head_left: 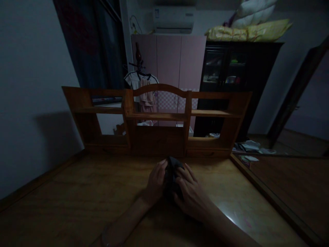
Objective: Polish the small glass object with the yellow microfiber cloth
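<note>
A small black object [170, 187] with a pointed top and what look like folds is between my hands, just above or on the wooden desk [108, 192]. The dim light hides its kind. My left hand [156, 181] is closed on its left side, fingertips at the upper edge. On the other side my right hand [191, 192] grips it, with bent fingers pressed onto its upper surface and the thumb lower down. The palms and the underside of the object are hidden.
A wooden shelf unit [158, 116] stands along the desk's back edge. To the left is a white wall [33, 103]. A raised wooden edge [269, 199] borders the right side. Papers and plastic bags [250, 146] lie beyond it. Pink wardrobe doors [168, 61] stand behind.
</note>
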